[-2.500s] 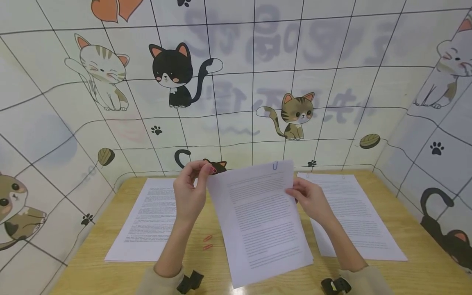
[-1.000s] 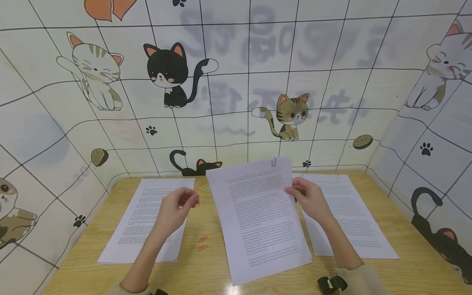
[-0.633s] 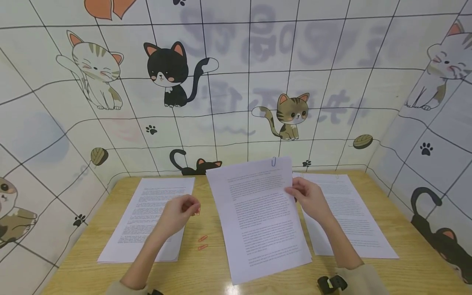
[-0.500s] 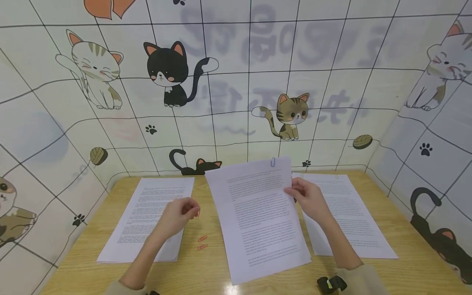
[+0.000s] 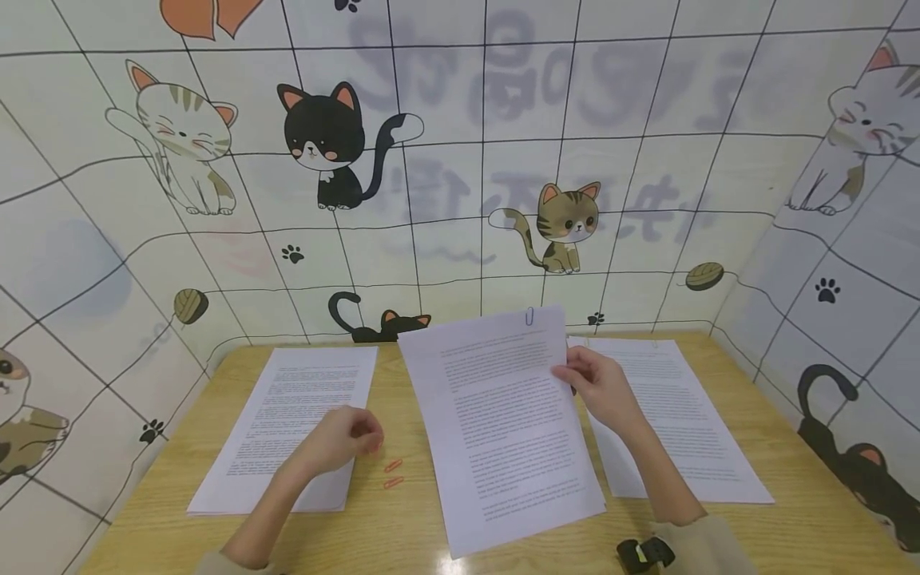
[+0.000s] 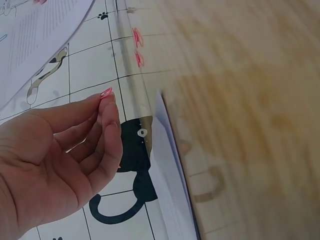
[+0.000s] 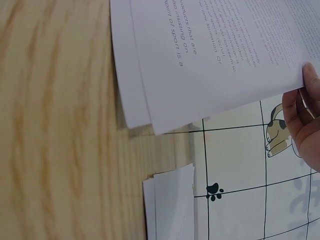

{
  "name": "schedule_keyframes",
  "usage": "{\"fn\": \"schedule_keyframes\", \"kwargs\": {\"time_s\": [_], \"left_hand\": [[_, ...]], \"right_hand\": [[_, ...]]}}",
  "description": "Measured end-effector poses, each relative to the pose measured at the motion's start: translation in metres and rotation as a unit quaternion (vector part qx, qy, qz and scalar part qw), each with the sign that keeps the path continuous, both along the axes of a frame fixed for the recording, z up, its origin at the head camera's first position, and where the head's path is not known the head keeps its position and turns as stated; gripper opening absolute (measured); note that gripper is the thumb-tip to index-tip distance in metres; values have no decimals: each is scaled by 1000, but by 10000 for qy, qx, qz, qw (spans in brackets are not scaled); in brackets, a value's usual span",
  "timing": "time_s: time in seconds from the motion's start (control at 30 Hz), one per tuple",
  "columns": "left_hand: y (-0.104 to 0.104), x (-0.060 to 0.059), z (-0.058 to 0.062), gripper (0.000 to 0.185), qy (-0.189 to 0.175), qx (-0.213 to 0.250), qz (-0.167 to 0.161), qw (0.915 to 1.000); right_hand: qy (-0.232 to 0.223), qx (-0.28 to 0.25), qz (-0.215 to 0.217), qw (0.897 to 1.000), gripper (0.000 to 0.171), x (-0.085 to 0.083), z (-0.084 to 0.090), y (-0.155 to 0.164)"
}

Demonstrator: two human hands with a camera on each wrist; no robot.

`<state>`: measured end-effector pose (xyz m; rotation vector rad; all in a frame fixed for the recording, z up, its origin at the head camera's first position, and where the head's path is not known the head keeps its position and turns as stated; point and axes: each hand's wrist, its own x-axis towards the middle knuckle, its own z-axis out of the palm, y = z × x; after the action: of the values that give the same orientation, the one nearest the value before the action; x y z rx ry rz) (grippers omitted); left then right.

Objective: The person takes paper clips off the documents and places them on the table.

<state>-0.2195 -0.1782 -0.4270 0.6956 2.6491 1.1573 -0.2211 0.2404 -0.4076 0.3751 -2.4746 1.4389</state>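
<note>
My right hand (image 5: 600, 390) pinches the right edge of a thin set of printed sheets (image 5: 503, 431), held up tilted over the table. A blue paper clip (image 5: 529, 316) sits on their top edge, right of the middle. Low over the table, by the left paper stack, is my left hand (image 5: 343, 438). Its thumb and fingertips pinch a small red paper clip (image 6: 106, 92), best seen in the left wrist view. Two more red paper clips (image 5: 393, 473) lie on the wood just right of and below that hand.
A stack of printed paper (image 5: 287, 423) lies on the left of the wooden table (image 5: 402, 535). Another stack (image 5: 690, 431), with clips at its top edge, lies at the right, partly behind the held sheets. A cat-patterned wall (image 5: 446, 239) stands behind.
My left hand has left the sheets' top left corner and come down leftward, then sunk closer to the table with the red paper clip. The right hand keeps its hold on the sheets.
</note>
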Motion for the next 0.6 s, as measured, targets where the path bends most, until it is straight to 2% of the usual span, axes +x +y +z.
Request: {"fn": "schedule_keyframes", "kwargs": {"time_s": [0.13,0.4,0.6], "left_hand": [[-3,0,-1,5,-181,-45,-127,9997],[-7,-2,-5,6,-198,-263,-202,9993],[-7,-1,-6,6,-398,-340,-114,9986]], "right_hand": [[-27,-2,-36,10000,9,1,0,0],[-29,-95,26,9999,12,2,1,1],[4,-105,64,9999,12,2,2,2]]}}
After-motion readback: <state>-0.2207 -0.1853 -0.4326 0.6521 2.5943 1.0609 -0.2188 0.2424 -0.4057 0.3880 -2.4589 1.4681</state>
